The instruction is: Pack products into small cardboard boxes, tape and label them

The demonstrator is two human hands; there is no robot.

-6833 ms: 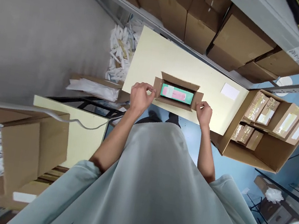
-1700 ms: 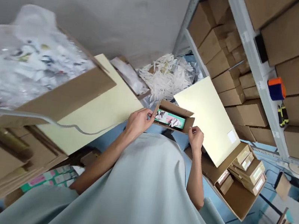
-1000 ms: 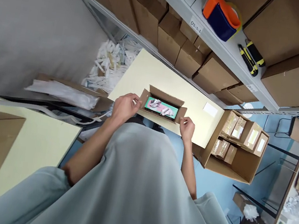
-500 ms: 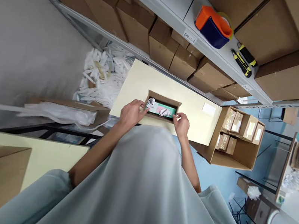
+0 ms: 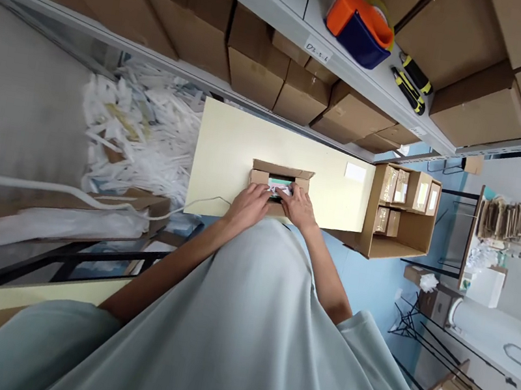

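A small cardboard box (image 5: 283, 169) stands on the cream tabletop, its far flap raised and both short end flaps folded inward. Through the gap between them show crumpled white paper and a green and pink item (image 5: 281, 184). My left hand (image 5: 250, 204) lies over the left end flap, its bent fingers gripping around that flap's inner edge. On the other side, my right hand (image 5: 300, 208) holds the right end flap, with curled fingers reaching to the opening. The fingertips of both hands nearly meet over the paper, and the fingers partly hide the contents.
Right of the cream tabletop (image 5: 229, 144) stands a large open carton (image 5: 400, 251) holding several small boxes. A shelf (image 5: 291, 2) above carries an orange and blue tape dispenser (image 5: 360, 29) and two yellow-black cutters (image 5: 411, 84). White paper scraps (image 5: 147, 124) heap up at left.
The box's end flaps have been folded inward. Both hands moved from the box's ends in toward its middle, over the flaps. The camera view has shifted slightly.
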